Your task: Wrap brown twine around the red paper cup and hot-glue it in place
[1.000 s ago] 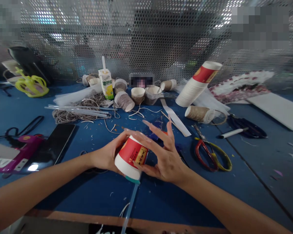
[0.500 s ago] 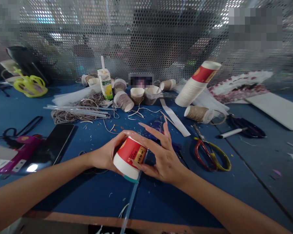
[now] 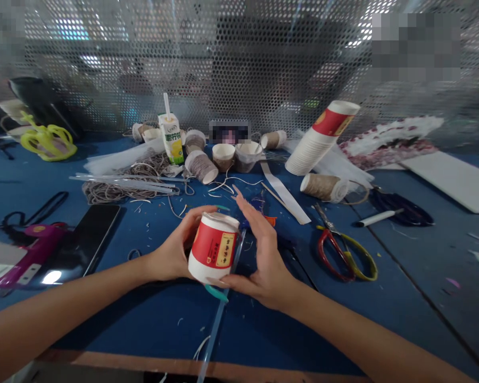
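A red-and-white paper cup [image 3: 212,250] is held above the table in front of me. My left hand [image 3: 178,250] wraps round its left side. On the other side, my right hand [image 3: 265,255] has its thumb against the cup's lower edge, with its fingers stretched out and the palm apart from the cup. Teal curved edges [image 3: 216,293] show below and behind the cup; what they belong to is mostly hidden. Running under the cup toward the front edge is a long translucent stick [image 3: 213,335].
Scissors [image 3: 345,252] and a white pen [image 3: 381,217] lie to the right. A purple glue gun [image 3: 35,247] and a black phone [image 3: 98,234] are at left. Toward the back are a cup stack [image 3: 311,151], string-wrapped cups [image 3: 201,166], a drink carton [image 3: 171,139] and a yellow crown [image 3: 50,141].
The cup has turned more upright in my left hand. My right hand's fingers have come off the cup's top and straightened, while its thumb has moved to the lower edge.
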`<move>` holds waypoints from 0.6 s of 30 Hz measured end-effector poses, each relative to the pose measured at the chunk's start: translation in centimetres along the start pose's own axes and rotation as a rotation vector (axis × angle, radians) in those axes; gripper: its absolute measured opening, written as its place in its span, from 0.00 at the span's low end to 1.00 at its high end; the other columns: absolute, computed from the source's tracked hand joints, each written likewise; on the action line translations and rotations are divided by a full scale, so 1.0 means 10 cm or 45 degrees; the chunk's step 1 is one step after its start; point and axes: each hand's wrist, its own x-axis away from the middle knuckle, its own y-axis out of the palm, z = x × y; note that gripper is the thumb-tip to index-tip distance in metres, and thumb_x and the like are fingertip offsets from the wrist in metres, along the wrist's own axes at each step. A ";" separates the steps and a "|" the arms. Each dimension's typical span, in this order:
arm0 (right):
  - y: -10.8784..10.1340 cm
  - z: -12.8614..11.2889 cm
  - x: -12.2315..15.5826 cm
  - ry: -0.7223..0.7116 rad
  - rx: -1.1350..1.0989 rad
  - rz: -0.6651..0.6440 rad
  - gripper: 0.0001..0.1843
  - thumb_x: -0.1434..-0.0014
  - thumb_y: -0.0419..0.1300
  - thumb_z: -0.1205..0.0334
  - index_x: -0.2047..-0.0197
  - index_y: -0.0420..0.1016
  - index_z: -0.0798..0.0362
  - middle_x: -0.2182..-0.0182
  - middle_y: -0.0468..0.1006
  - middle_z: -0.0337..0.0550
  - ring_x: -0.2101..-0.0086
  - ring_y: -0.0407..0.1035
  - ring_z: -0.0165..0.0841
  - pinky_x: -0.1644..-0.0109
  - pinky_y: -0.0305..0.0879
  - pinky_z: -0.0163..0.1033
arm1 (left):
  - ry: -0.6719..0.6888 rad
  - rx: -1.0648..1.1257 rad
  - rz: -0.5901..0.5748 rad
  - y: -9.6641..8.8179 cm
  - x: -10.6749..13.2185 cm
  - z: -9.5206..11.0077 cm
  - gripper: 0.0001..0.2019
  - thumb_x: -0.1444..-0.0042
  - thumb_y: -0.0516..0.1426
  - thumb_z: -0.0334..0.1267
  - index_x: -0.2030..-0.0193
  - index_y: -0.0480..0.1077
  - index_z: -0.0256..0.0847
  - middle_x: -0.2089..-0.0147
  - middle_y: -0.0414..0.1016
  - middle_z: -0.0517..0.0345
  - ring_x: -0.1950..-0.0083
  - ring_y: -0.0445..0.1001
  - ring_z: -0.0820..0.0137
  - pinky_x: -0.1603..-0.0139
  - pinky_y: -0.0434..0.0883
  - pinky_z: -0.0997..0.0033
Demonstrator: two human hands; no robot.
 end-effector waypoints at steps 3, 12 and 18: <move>0.07 -0.04 0.05 0.088 -0.201 -0.048 0.53 0.45 0.62 0.44 0.30 0.32 0.48 0.31 0.46 0.56 0.34 0.48 0.46 0.33 0.53 0.57 | 0.191 -0.197 0.151 -0.01 0.03 -0.09 0.51 0.69 0.73 0.44 0.37 0.53 0.54 0.37 0.60 0.49 0.37 0.64 0.51 0.36 0.62 0.49; 0.14 -0.04 0.07 0.076 -0.210 0.029 0.48 0.42 0.63 0.58 0.30 0.35 0.42 0.32 0.52 0.50 0.35 0.51 0.43 0.33 0.56 0.55 | 0.187 -0.357 0.033 -0.04 0.07 -0.12 0.69 0.73 0.73 0.49 0.31 0.30 0.57 0.28 0.44 0.44 0.29 0.47 0.41 0.33 0.49 0.36; 0.12 -0.07 0.07 0.072 -0.197 -0.019 0.51 0.45 0.66 0.55 0.30 0.36 0.49 0.34 0.56 0.56 0.36 0.55 0.42 0.35 0.61 0.50 | -0.013 0.064 0.111 0.00 0.04 -0.05 0.47 0.55 0.68 0.42 0.34 0.44 0.55 0.38 0.64 0.50 0.39 0.67 0.54 0.40 0.67 0.52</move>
